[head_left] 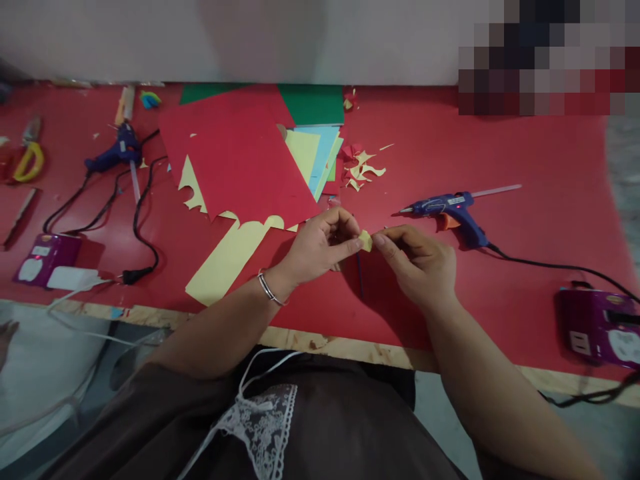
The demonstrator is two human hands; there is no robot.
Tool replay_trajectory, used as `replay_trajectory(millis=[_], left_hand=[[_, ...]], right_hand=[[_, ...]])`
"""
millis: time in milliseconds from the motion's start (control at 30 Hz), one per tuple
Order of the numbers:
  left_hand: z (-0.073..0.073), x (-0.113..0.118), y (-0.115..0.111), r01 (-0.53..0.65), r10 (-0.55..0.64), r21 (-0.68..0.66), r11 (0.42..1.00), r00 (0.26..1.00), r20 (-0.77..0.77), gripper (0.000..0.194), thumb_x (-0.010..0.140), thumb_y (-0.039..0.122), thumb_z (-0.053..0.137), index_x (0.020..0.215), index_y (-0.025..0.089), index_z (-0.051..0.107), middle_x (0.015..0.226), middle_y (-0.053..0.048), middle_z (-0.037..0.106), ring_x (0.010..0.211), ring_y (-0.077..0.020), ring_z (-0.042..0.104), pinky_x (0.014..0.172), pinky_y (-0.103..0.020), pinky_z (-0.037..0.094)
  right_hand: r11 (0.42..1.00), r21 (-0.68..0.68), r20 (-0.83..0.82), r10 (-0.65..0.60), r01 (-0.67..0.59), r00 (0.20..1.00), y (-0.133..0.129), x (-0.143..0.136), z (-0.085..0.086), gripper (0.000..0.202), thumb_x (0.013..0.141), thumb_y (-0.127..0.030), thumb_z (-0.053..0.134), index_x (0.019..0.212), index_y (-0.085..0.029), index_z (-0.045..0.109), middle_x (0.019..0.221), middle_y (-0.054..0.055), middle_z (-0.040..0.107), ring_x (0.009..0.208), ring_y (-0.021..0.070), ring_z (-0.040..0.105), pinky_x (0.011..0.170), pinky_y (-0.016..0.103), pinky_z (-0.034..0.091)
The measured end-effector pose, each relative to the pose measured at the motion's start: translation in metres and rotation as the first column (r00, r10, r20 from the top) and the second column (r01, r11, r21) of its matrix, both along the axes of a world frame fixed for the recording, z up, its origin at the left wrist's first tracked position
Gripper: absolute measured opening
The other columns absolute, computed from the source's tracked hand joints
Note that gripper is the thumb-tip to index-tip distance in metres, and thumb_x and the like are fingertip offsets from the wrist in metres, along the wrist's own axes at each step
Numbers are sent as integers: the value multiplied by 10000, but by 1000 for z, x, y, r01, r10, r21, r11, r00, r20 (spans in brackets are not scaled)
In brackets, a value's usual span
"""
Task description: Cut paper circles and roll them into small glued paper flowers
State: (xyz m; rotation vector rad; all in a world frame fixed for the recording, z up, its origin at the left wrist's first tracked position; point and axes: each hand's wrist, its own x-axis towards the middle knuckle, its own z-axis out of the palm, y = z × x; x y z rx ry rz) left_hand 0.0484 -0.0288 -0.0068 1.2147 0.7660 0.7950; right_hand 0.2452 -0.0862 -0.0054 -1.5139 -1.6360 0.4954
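A small yellow paper piece [366, 241] is held between my two hands, above the red tabletop [310, 303]. My left hand [330, 243] pinches its left side between thumb and fingers. On the other side, the thumb and forefinger of my right hand [413, 257] are closed at its right edge. A thin dark stick [361, 277] shows below the piece; whether it touches the paper I cannot tell. To the right of my hands lies a blue glue gun [453, 208] with an orange trigger and a clear glue stick.
Red sheets [245, 153], a cut yellow strip [227, 260] and yellow scraps [365, 170] lie beyond my hands. At left are another glue gun [120, 150], yellow-handled scissors [31, 160], cables and a purple box [47, 260]. Another purple box [600, 327] stands at right.
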Motion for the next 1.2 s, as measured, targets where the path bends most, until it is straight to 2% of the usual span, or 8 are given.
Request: replay_trajectory(millis=[133,300,433,600,667,833,1033,1200], left_hand=[[1,-6,3,81,-81,3,997,997,1,300,882,309,812,946,213,534,813,34,597,570,-67,579,518,-210,537],[2,-9,4,117,-117,24,993,993,-1,306,849,205,785,987,225,512,881,28,574,669,-85,611,548,-204,533],[-1,-9,4,67,-69,84,994,997,26,296,855,218,790,981,222,522,893,23,581,715,-84,601,629,-214,537],[-7,-10,12,-238,229,138,961,970,79,341,810,238,833,986,223,540,925,12,627,835,-99,622,756,-225,534],[-8,-11,14,-285,279,135,949,958,59,340,810,242,830,996,224,547,912,11,638,825,-104,627,748,-232,530],[-8,-9,10,-213,213,196,957,977,17,289,846,200,793,1020,219,563,894,11,651,855,-112,642,787,-242,532],[-8,-4,1,-122,126,189,974,992,-9,276,878,233,798,1047,217,580,884,4,670,833,-119,668,758,-246,531],[-7,-1,2,-86,97,169,982,993,-60,227,918,334,780,1067,187,691,882,-23,704,809,-123,655,773,-260,529]], right_hand=[[992,125,84,-9,-2,996,1,1,0,140,995,-321,673,1030,-229,772,918,59,769,703,173,666,638,307,534],[975,188,135,94,-118,986,3,0,-3,185,996,-234,662,1159,-236,748,1175,103,755,745,165,691,682,319,582],[972,161,212,134,-170,968,4,1,-10,129,997,-206,636,1049,-236,750,938,48,793,721,173,710,651,291,540],[985,126,227,90,-121,970,3,2,-13,108,988,-255,658,925,-223,741,777,26,767,649,166,692,593,277,474],[986,142,220,55,-87,974,2,1,-11,168,1000,-304,667,873,-217,733,723,21,737,617,159,668,574,277,454],[990,135,149,8,-29,989,-1,-3,-4,200,1019,-381,660,990,-216,770,869,54,778,682,168,673,595,291,477],[994,84,52,69,-73,996,3,-4,-7,241,997,-435,688,932,-215,762,782,27,734,611,146,602,574,283,442],[993,36,11,116,-117,993,5,-3,-9,253,1004,-415,663,864,-215,729,749,20,714,630,149,606,612,282,444]])
